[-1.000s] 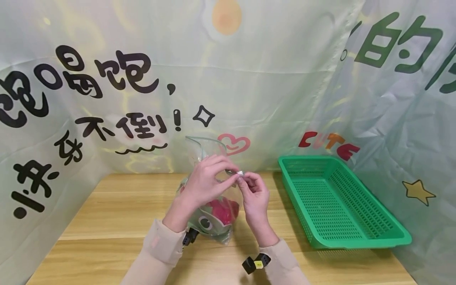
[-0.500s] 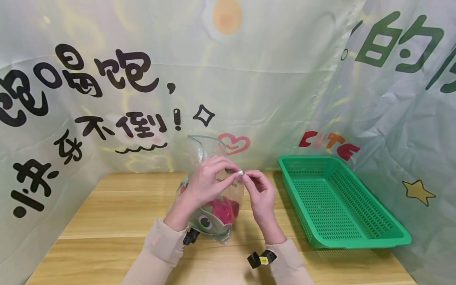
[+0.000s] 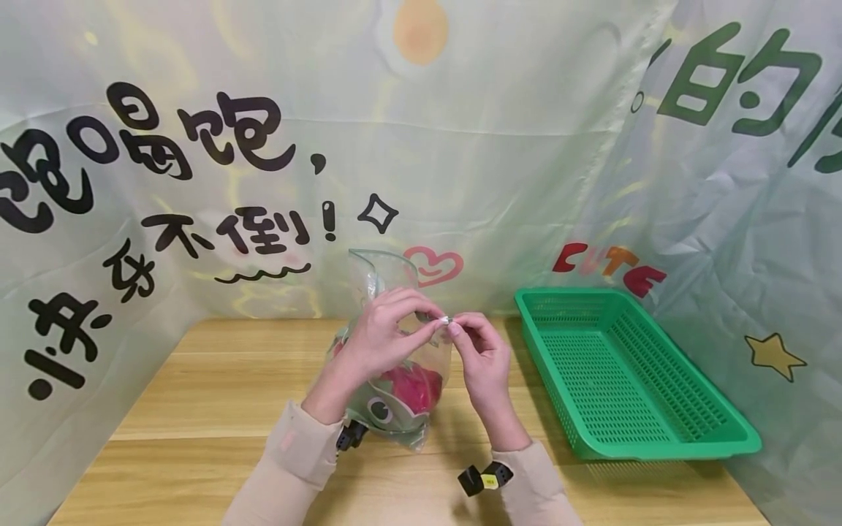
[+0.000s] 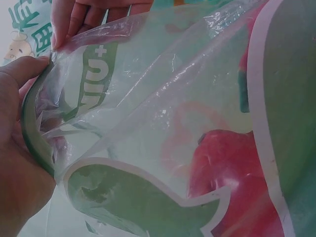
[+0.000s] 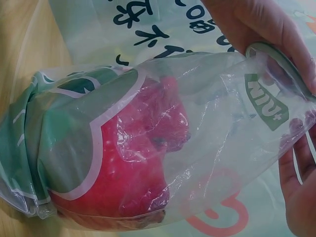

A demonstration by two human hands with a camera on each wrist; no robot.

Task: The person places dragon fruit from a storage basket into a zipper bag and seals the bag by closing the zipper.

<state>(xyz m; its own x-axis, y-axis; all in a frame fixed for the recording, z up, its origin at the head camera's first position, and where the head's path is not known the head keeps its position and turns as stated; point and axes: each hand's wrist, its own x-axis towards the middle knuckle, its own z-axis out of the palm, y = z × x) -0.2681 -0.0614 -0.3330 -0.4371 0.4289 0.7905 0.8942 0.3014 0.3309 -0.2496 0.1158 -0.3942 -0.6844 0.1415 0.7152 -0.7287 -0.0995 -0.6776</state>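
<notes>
A clear zip bag point(image 3: 384, 413) with green print and a cartoon eye stands on the table in the head view. Inside it are bright pink-red contents point(image 5: 143, 163), partly hidden by the print. My left hand point(image 3: 381, 336) reaches across the front of the bag and pinches its green-edged mouth point(image 4: 35, 121) between thumb and fingers. Beside it, my right hand point(image 3: 485, 358) pinches the right corner of the same edge, its fingertips close to the left ones. In the right wrist view the bag bulges at its lower part and narrows towards both hands.
A green perforated plastic basket point(image 3: 664, 447) stands on the right of the wooden table point(image 3: 217, 409). Printed fabric point(image 3: 513, 183) hangs behind and along both sides. Black wrist cameras are strapped under both sleeves.
My right hand has shifted a little to the right with the bag's corner, mostly in the first half second. The left hand holds its grip in nearly the same place.
</notes>
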